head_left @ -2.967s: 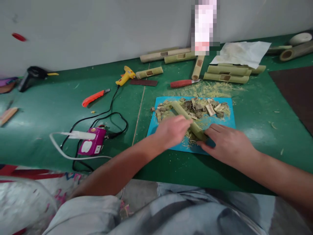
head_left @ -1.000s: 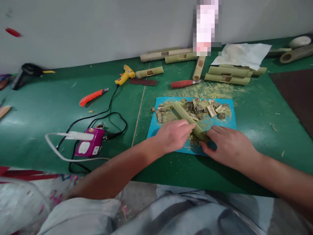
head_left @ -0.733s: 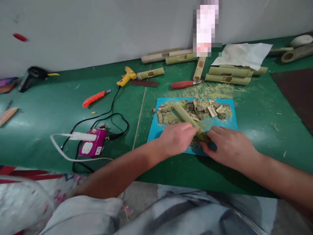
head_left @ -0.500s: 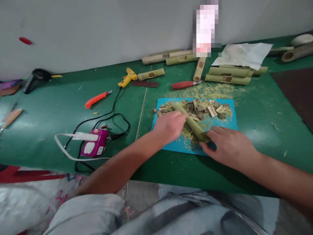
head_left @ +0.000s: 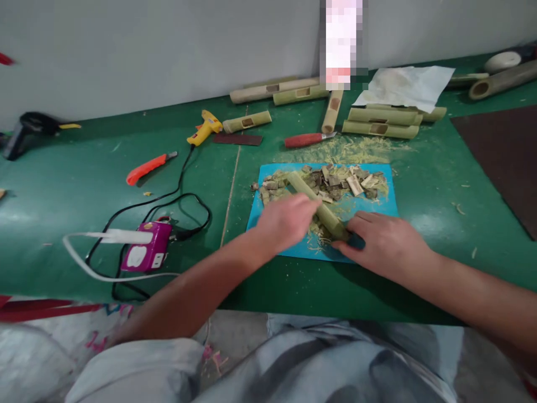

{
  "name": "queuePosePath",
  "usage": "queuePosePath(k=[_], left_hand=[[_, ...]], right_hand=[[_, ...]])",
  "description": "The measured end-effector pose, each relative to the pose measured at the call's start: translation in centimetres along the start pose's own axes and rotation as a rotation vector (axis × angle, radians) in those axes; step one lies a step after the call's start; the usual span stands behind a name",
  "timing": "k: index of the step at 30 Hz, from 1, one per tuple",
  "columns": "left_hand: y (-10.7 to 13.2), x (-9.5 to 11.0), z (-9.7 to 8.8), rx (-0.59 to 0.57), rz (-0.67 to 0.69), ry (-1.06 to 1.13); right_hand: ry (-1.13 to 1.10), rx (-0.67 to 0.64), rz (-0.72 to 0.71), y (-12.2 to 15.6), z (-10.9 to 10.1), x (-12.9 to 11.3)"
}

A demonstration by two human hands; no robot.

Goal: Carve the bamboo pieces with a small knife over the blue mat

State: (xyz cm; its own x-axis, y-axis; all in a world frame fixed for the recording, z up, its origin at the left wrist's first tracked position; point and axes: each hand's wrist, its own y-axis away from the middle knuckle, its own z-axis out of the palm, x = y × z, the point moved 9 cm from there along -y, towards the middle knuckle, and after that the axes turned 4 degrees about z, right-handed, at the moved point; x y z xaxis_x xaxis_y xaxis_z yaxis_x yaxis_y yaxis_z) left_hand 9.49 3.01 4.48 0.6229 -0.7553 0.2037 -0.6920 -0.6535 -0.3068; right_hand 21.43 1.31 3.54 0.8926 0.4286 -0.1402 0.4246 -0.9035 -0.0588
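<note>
A green bamboo tube (head_left: 302, 189) lies slanted on a blue mat (head_left: 381, 206), its far end among a pile of cut bamboo chips (head_left: 338, 180). My left hand (head_left: 285, 223) rests against the tube's middle from the left, fingers curled and pressed together; whatever is in them is hidden. My right hand (head_left: 386, 246) grips the tube's near end and pins it to the mat. A small dark object (head_left: 357, 242) shows under its thumb. Pale shavings lie beside the tube.
On the green table (head_left: 84, 184): a red-handled knife (head_left: 304, 139), yellow glue gun (head_left: 202, 125), orange cutter (head_left: 146, 167), purple power strip (head_left: 145, 254) with cables, several notched bamboo tubes (head_left: 377, 122), white paper (head_left: 405, 84), a dark brown sheet (head_left: 499, 151).
My left hand slid up the tube toward the chips, then back to its middle. My right hand stayed on the near end. The view shifted slightly.
</note>
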Motion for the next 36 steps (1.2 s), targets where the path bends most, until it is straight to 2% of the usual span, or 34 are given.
queuePosePath(k=[2, 5, 6, 9, 10, 14, 17, 19, 24, 26, 29, 30, 32, 34, 36], left_hand=[[-0.1, 0.1, -0.3, 0.03, -0.023, -0.037], [-0.1, 2.1, 0.6, -0.061, 0.171, 0.005], [-0.1, 2.0, 0.5, -0.052, 0.174, 0.011], [-0.1, 0.4, -0.4, 0.047, 0.024, -0.054], [0.0, 0.2, -0.4, 0.048, 0.011, -0.06], [-0.1, 1.0, 0.6, -0.064, 0.118, 0.022], [-0.4, -1.3, -0.1, 0.003, -0.032, -0.031], [-0.4, -1.9, -0.6, 0.043, -0.084, -0.067], [-0.2, 1.8, 1.0, -0.1, 0.11, 0.051], [-0.3, 1.1, 0.8, -0.064, 0.073, 0.043], [-0.4, -1.5, -0.2, 0.063, -0.052, -0.035], [-0.4, -1.7, -0.5, 0.085, -0.063, -0.05], [-0.4, -0.7, -0.4, 0.067, -0.006, -0.028], [-0.3, 1.1, 0.3, -0.026, 0.1, 0.036], [-0.3, 1.4, 0.6, -0.066, 0.126, 0.061]], right_hand=[[0.006, -0.02, 0.013, -0.1, 0.1, 0.0], [-0.004, -0.042, 0.021, -0.1, 0.1, 0.0], [-0.004, -0.039, 0.027, -0.2, 0.0, 0.0], [0.006, -0.024, 0.041, -0.1, -0.1, 0.2], [0.004, -0.028, 0.04, -0.1, -0.1, 0.2], [-0.017, -0.043, 0.028, -0.1, 0.1, 0.1], [-0.001, -0.03, 0.028, -0.1, 0.0, 0.1], [0.007, -0.029, 0.024, -0.1, 0.0, 0.0], [-0.002, -0.063, 0.021, -0.1, 0.4, 0.0], [-0.001, -0.078, 0.041, -0.2, 0.5, 0.2], [-0.009, -0.078, 0.059, -0.2, 0.5, 0.3], [-0.013, -0.074, 0.059, -0.3, 0.4, 0.3], [-0.023, -0.064, 0.051, -0.3, 0.4, 0.3], [-0.036, -0.054, 0.04, -0.2, 0.4, 0.2], [-0.04, -0.04, 0.04, -0.2, 0.3, 0.2]])
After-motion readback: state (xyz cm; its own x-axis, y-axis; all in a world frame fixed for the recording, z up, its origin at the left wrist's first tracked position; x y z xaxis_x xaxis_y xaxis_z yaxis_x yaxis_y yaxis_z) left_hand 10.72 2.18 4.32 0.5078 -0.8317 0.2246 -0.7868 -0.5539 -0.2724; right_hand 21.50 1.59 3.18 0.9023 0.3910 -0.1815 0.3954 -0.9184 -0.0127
